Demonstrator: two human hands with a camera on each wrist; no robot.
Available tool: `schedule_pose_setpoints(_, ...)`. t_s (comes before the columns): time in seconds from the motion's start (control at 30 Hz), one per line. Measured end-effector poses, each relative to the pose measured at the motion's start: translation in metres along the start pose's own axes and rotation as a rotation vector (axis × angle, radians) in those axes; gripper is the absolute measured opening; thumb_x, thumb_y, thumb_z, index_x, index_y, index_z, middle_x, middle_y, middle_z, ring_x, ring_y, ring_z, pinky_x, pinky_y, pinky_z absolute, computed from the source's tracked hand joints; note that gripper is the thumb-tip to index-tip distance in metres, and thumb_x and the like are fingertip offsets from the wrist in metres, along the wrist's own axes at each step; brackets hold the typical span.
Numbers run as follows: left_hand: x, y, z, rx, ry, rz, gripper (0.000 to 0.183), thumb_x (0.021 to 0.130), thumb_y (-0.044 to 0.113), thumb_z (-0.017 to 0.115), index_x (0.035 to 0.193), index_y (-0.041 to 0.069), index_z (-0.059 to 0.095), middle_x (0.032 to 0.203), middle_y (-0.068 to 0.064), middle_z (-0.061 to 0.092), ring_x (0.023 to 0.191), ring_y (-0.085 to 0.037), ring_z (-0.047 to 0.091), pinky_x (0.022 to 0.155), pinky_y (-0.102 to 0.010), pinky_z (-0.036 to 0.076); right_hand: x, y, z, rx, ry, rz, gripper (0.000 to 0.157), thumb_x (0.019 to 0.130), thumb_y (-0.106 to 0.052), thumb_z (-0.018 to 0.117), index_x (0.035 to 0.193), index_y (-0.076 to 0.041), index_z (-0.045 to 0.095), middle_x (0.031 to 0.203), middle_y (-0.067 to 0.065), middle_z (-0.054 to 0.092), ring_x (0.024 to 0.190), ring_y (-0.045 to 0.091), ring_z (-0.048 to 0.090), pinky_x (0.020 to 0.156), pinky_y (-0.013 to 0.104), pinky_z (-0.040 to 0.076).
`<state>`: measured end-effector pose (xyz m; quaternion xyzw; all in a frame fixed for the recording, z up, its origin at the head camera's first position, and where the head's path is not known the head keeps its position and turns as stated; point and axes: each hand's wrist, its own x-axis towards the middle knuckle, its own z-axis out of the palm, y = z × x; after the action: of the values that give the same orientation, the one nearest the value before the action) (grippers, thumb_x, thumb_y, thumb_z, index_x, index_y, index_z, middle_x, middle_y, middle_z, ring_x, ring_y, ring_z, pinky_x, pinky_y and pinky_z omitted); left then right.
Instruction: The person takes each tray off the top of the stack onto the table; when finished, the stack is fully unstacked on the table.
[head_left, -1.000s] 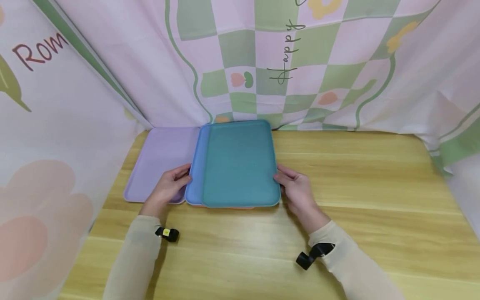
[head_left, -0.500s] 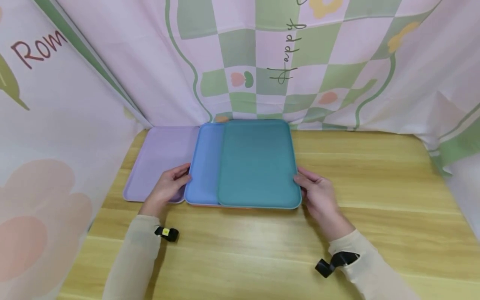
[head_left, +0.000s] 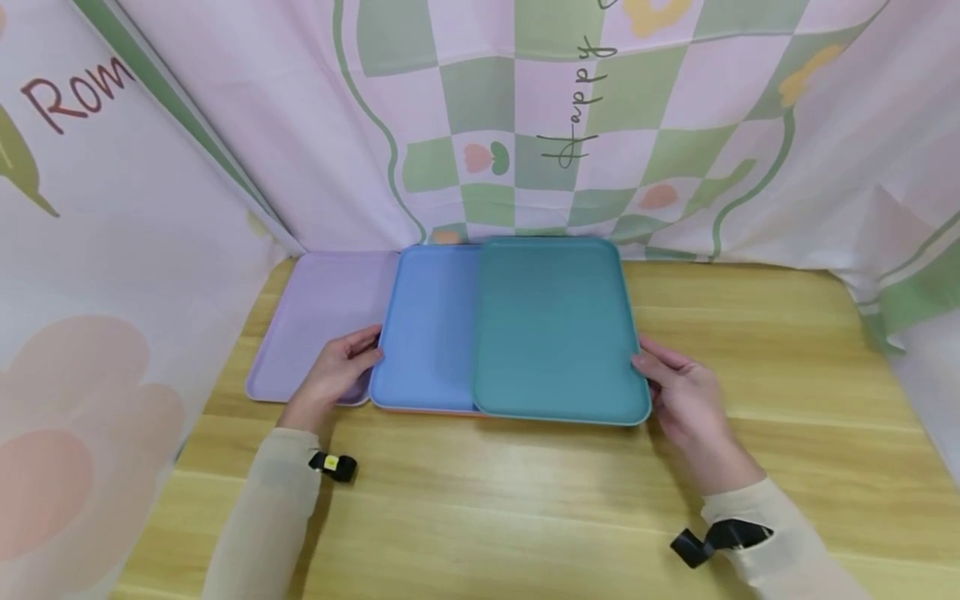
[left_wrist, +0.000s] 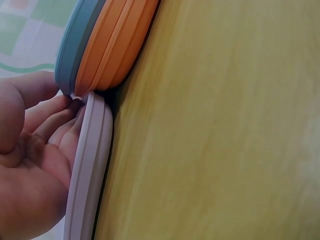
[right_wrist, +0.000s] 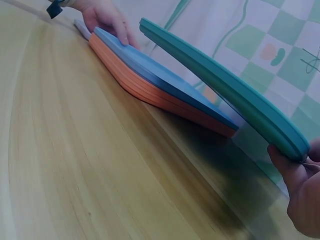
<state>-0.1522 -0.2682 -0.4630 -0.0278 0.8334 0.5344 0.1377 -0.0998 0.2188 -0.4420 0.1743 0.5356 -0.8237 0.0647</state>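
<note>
My right hand point(head_left: 690, 408) pinches the right edge of a teal tray point(head_left: 558, 329), thumb on top and fingers beneath. In the right wrist view the teal tray point(right_wrist: 225, 87) is raised and tilted, apart from the stack below it. That stack has a blue tray point(head_left: 427, 325) on top, with orange trays point(right_wrist: 127, 80) underneath. My left hand point(head_left: 333, 375) grips the blue tray's left edge, its thumb on the rim; its fingertips are partly hidden beside the stack. The teal tray covers the blue tray's right part in the head view.
A light purple tray point(head_left: 322, 321) lies left of the stack, partly beneath my left hand. All stands on a wooden table point(head_left: 480, 500). A patterned curtain point(head_left: 517, 108) hangs along the table's back edge, and another printed cloth point(head_left: 135, 275) hangs at the left.
My right hand has drawn the teal tray to the right, uncovering more of the blue tray. My left hand has stayed at the blue tray's left edge.
</note>
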Motion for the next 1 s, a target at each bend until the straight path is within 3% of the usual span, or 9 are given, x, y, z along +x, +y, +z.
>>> schedule_pose_setpoints(0.6,-0.001,0.003,0.002,0.047,0.041,0.042,0.053,0.108,0.011,0.063,0.159,0.002,0.050,0.158,-0.024,0.057,0.150,-0.038,0.053,0.124,-0.052,0.046,0.003,-0.015,-0.048,-0.002,0.024,-0.003,0.033,0.101,0.003,0.071,0.107,-0.026,0.087,0.095,-0.009,0.082,0.077,0.004,0.072,0.066,0.021,0.062)
schedule_pose_setpoints(1.0,-0.002,0.004,0.004,0.054,0.051,0.038,0.052,0.109,0.012,0.062,0.159,0.003,0.051,0.158,-0.023,0.057,0.149,-0.038,0.054,0.123,-0.053,0.047,0.007,-0.019,-0.064,-0.029,0.029,-0.007,0.033,0.101,0.002,0.073,0.107,-0.028,0.087,0.091,-0.009,0.083,0.071,0.004,0.070,0.063,0.022,0.062)
